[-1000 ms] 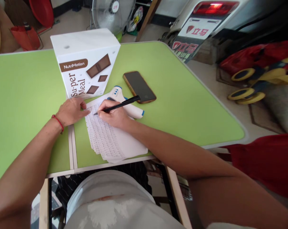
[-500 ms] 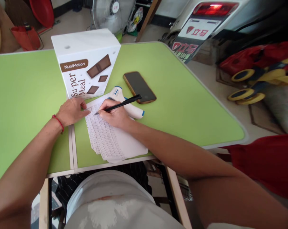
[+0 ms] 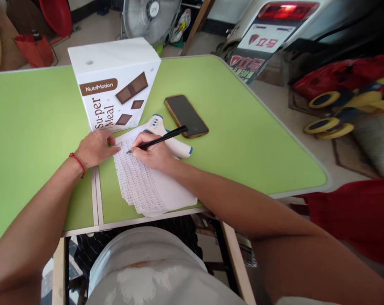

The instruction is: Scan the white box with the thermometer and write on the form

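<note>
A black pen (image 3: pixel 166 137) is gripped in my right hand (image 3: pixel 153 153), its tip on the handwritten sheets of paper (image 3: pixel 141 186). Rows of small writing cover the left part of the pages. My left hand (image 3: pixel 95 149) rests at the upper left edge of the paper, thumb and fingers apart, holding nothing. A red bracelet (image 3: pixel 77 164) circles that wrist. Just behind my right hand lies a white and blue handheld device (image 3: pixel 179 146), shaped like a forehead thermometer, partly hidden by the hand and pen.
Behind my left hand stands a white NutriMotion box (image 3: pixel 115 59). A phone (image 3: pixel 187 115) lies face up on the green table (image 3: pixel 249 148), right of the box. Beyond the table are a fan (image 3: pixel 144 21), a scooter's rear (image 3: pixel 258 42) and a red bag (image 3: pixel 36 50).
</note>
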Demonstrator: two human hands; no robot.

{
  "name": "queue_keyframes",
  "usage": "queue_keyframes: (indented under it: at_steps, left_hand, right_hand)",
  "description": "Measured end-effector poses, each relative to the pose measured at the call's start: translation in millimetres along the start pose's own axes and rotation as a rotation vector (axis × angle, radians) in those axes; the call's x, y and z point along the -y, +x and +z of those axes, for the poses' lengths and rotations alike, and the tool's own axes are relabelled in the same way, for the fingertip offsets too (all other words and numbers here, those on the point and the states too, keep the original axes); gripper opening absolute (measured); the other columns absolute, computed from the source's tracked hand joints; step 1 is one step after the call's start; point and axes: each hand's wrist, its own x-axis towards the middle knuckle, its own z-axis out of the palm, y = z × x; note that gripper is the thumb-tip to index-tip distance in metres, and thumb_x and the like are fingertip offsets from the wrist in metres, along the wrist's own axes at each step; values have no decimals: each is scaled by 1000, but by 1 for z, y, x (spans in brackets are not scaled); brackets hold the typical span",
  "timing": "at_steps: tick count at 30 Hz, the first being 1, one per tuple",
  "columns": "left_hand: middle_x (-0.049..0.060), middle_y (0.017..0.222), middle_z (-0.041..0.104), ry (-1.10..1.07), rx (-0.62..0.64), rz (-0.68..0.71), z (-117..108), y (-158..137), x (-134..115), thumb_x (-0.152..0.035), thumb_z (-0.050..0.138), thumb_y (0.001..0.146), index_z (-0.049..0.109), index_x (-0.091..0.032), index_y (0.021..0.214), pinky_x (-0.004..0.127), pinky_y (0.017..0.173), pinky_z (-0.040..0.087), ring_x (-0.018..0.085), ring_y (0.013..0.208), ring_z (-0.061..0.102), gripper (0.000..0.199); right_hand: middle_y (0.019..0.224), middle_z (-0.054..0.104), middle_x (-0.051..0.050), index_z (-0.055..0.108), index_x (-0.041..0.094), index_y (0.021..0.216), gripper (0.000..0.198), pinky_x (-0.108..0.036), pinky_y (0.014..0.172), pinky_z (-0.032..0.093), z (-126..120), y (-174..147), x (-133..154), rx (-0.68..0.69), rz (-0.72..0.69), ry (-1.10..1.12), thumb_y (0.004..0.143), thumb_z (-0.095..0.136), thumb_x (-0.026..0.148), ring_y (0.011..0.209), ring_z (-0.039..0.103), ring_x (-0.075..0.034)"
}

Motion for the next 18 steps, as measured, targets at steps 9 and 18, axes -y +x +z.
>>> queue_keyframes:
  at_steps: [9, 18]
  left_hand:
    - [5, 82, 67, -5, -5, 12, 0, 1, 1, -33, 70, 84, 64, -19, 81, 35, 70, 50, 24, 80, 65, 15]
    - [4, 81, 67, 4, -7, 24, 0, 0, 2, -35, 69, 83, 63, -19, 80, 34, 67, 48, 22, 78, 64, 16]
  right_hand:
    - [60, 52, 5, 50, 23, 66, 11, -28, 55, 36, -3, -2, 1, 27, -41, 52, 72, 58, 17, 57, 44, -12]
    - [59, 52, 5, 50, 23, 66, 10, -27, 53, 34, -1, -3, 2, 73, -32, 64, 71, 57, 19, 54, 42, -11]
